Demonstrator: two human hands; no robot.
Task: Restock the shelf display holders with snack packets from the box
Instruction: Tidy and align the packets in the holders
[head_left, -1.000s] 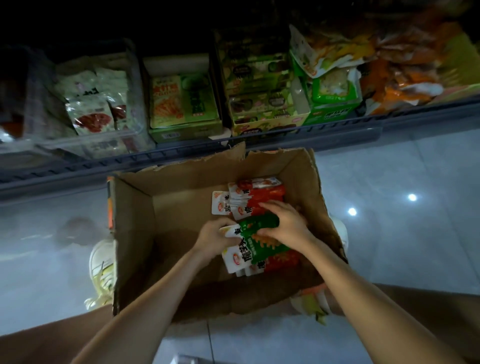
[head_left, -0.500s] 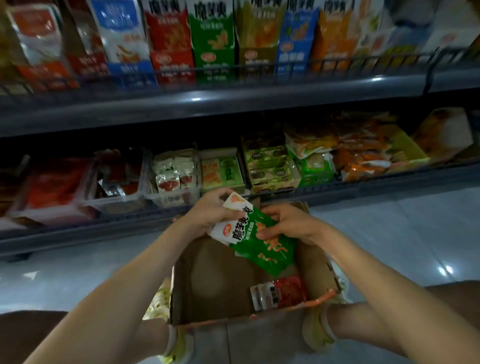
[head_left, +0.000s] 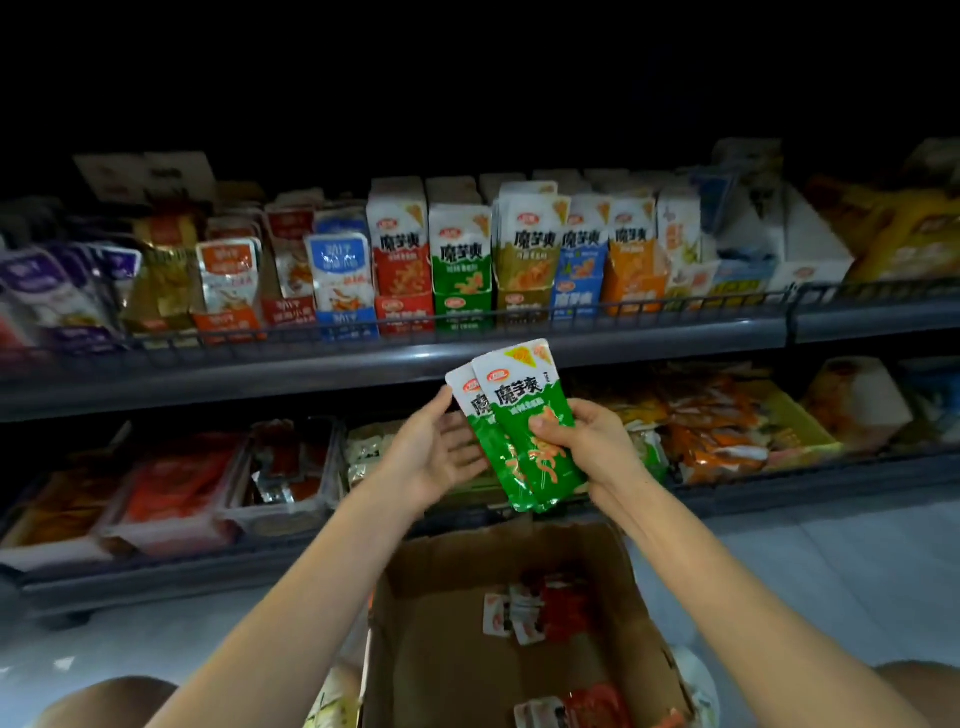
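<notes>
Head view, entry by item.

Packets (head_left: 511, 415): two, green, fanned one behind the other. They are held upright with a slight tilt, in the air above the box (head_left: 431, 623) and just below the front edge of the upper shelf (head_left: 363, 364).

Right hand (head_left: 587, 447): thumb across the front face at mid-height, fingers behind, pinching both packets.

Left hand (head_left: 434, 454): spread wide, palm towards the pair, fingers at the rear packet's left edge, gripping nothing.

Box: open cardboard, down on the floor, with red packets (head_left: 540, 608) lying in its bottom.

Holder (head_left: 461, 280): green carton on the upper shelf, standing between a red one and an olive one. Its print matches the packets, so it is the likely destination (a judgement from colour alone).

Handling: the packets look light, soft and bendable. Their glossy film probably slides face on face, so the fan may slip apart. The best hold seems to be across the middle, thumb and fingers on opposite faces. That leaves the flat sealed top free to lead into the holder.
</notes>
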